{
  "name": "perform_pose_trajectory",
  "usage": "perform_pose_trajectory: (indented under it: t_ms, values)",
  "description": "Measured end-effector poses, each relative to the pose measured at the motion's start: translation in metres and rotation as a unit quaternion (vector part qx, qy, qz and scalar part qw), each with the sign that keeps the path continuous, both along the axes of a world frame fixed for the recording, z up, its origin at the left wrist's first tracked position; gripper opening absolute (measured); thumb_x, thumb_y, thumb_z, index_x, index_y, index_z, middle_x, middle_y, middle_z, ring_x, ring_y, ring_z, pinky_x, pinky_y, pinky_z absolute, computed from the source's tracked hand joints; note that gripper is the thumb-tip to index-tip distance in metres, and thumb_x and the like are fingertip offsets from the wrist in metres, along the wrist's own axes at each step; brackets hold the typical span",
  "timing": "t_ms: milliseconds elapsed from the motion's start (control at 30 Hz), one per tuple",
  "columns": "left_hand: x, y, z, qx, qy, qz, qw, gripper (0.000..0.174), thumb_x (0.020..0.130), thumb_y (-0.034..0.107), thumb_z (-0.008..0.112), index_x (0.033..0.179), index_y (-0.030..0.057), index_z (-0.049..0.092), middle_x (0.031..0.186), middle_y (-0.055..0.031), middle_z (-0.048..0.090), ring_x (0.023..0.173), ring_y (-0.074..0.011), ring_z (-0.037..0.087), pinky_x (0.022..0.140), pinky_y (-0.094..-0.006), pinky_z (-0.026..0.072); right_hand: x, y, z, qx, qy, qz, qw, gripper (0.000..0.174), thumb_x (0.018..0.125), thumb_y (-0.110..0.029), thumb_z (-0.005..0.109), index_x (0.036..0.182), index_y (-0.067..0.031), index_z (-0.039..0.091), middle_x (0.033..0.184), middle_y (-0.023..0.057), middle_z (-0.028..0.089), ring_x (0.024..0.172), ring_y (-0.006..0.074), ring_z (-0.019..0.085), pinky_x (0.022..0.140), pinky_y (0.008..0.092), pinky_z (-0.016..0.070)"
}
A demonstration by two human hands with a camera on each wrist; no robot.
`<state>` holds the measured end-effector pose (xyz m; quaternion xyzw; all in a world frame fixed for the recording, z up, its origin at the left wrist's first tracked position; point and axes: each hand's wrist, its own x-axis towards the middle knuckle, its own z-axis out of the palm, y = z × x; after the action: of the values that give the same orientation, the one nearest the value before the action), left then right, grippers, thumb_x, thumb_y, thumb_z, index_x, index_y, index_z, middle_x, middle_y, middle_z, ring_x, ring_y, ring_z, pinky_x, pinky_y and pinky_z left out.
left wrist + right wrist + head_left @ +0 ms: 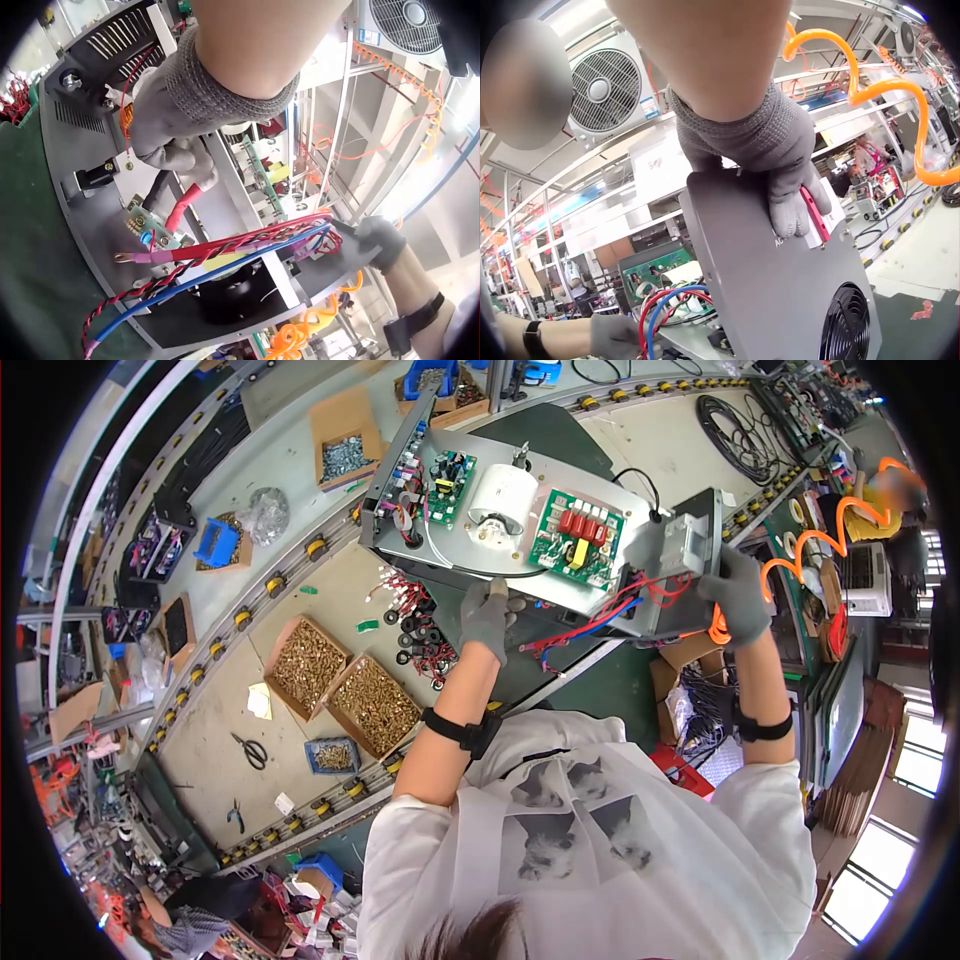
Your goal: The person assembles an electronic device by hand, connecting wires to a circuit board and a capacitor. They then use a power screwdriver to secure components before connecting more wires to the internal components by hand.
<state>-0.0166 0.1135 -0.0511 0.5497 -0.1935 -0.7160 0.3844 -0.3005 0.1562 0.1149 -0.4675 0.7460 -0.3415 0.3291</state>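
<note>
A metal electronics chassis [400,550] lies tilted across the work line, its mounting plate carrying a green circuit board [550,550] with red components and a white cylinder [505,495]. My gloved left hand [487,622] grips the plate's near edge; in the left wrist view its bent fingers reach beside thick red and black leads [182,206]. With my gloved right hand [738,598] I hold the top of the grey end panel [769,277], fingers over its outer face beside a red part [814,214]. Loose red and blue wires [590,628] hang between the hands.
Boxes of brass fasteners [375,705], black ring parts with leads [425,645], scissors [250,751] and pliers [235,816] lie left of the chassis. Yellow-wheeled roller rails [275,587] border the line. An orange coiled hose [815,545] hangs near my right hand.
</note>
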Motion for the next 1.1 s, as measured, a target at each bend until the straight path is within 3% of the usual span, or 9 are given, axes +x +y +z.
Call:
perform_pose_trajectory:
  t_ms: [167, 300, 433, 533, 600, 767, 833, 933, 1100]
  values:
    - [-0.029, -0.001, -0.026, -0.014, -0.016, -0.003, 1.000, 0.017, 0.093, 0.020, 0.052, 0.101, 0.0047, 0.052, 0.091, -0.0071, 0.064, 0.078, -0.0155, 0.064, 0.065, -0.0250, 0.0492, -0.040, -0.060, -0.007, 0.018, -0.029, 0.036, 0.999, 0.033, 0.061, -0.005, 0.055, 0.092, 0.0064, 0.062, 0.064, -0.0002, 0.053, 0.055, 0.0063, 0.046, 0.048, 0.0215, 0.0347]
    - [-0.050, 0.037, -0.060, -0.383, -0.208, -0.386, 0.813, 0.022, 0.092, 0.015, 0.051, 0.111, 0.0040, 0.055, 0.099, -0.0041, 0.061, 0.086, -0.0147, 0.055, 0.079, -0.0289, 0.0465, -0.066, -0.075, -0.030, -0.020, -0.033, 0.046, 0.998, 0.042, 0.063, -0.010, 0.059, 0.102, 0.0068, 0.062, 0.074, 0.0057, 0.061, 0.063, 0.0119, 0.055, 0.057, 0.0250, 0.0435]
    - [-0.044, 0.066, -0.027, -0.289, -0.064, -0.437, 0.849, 0.021, 0.089, 0.013, 0.051, 0.109, 0.0079, 0.058, 0.101, -0.0041, 0.061, 0.089, -0.0114, 0.053, 0.082, -0.0259, 0.0427, -0.018, -0.037, -0.017, -0.266, 0.374, -0.005, 0.888, 0.049, 0.075, -0.018, 0.058, 0.123, -0.0070, 0.052, 0.110, 0.0195, 0.058, 0.102, 0.0355, 0.056, 0.086, 0.0390, 0.0451]
    - [-0.029, 0.070, -0.016, -0.243, 0.003, -0.441, 0.864, 0.018, 0.090, 0.014, 0.052, 0.105, 0.0063, 0.059, 0.088, -0.0008, 0.058, 0.079, -0.0102, 0.050, 0.074, -0.0264, 0.0433, 0.013, 0.005, -0.027, -0.367, 0.403, 0.065, 0.836, 0.029, 0.076, -0.009, 0.061, 0.105, -0.0096, 0.059, 0.099, 0.0130, 0.059, 0.087, 0.0305, 0.055, 0.073, 0.0379, 0.0456]
    - [-0.026, 0.075, -0.005, -0.251, -0.059, -0.427, 0.867, 0.022, 0.089, 0.017, 0.053, 0.107, 0.0051, 0.058, 0.088, -0.0052, 0.060, 0.076, -0.0138, 0.054, 0.073, -0.0290, 0.0455, 0.036, 0.020, -0.045, -0.273, 0.263, 0.090, 0.921, 0.025, 0.075, -0.010, 0.063, 0.099, -0.0123, 0.062, 0.092, 0.0071, 0.058, 0.084, 0.0263, 0.055, 0.071, 0.0371, 0.0460]
    - [-0.031, 0.089, 0.050, -0.323, -0.332, -0.399, 0.792, 0.026, 0.087, 0.026, 0.054, 0.104, 0.0059, 0.058, 0.080, -0.0118, 0.062, 0.067, -0.0257, 0.060, 0.065, -0.0359, 0.0488, 0.042, -0.001, -0.041, -0.296, 0.380, 0.162, 0.861, 0.024, 0.074, -0.012, 0.062, 0.098, -0.0140, 0.063, 0.096, 0.0044, 0.058, 0.093, 0.0227, 0.053, 0.077, 0.0337, 0.0447]
    - [-0.035, 0.107, 0.051, -0.455, -0.545, -0.332, 0.621, 0.024, 0.084, 0.029, 0.058, 0.092, 0.0061, 0.060, 0.067, -0.0127, 0.060, 0.061, -0.0321, 0.059, 0.053, -0.0405, 0.0473, 0.034, -0.013, -0.044, -0.156, 0.516, 0.276, 0.796, 0.030, 0.074, -0.012, 0.061, 0.104, -0.0158, 0.064, 0.101, 0.0032, 0.059, 0.102, 0.0212, 0.050, 0.083, 0.0347, 0.0427]
    - [-0.041, 0.125, 0.053, -0.548, -0.564, -0.291, 0.544, 0.023, 0.085, 0.031, 0.055, 0.086, 0.0078, 0.058, 0.066, -0.0114, 0.060, 0.054, -0.0338, 0.058, 0.047, -0.0441, 0.0451, 0.030, -0.028, -0.030, -0.069, 0.499, 0.390, 0.771, 0.023, 0.072, -0.017, 0.062, 0.094, -0.0144, 0.068, 0.107, 0.0040, 0.058, 0.108, 0.0234, 0.048, 0.084, 0.0383, 0.0435]
    - [-0.051, 0.127, 0.077, -0.432, -0.580, -0.335, 0.604, 0.028, 0.089, 0.035, 0.049, 0.088, 0.0085, 0.058, 0.069, -0.0145, 0.061, 0.056, -0.0356, 0.058, 0.049, -0.0457, 0.0456, 0.033, -0.044, -0.011, 0.069, 0.464, 0.522, 0.712, 0.020, 0.074, -0.028, 0.063, 0.086, -0.0135, 0.071, 0.104, 0.0068, 0.059, 0.104, 0.0254, 0.051, 0.081, 0.0393, 0.0459]
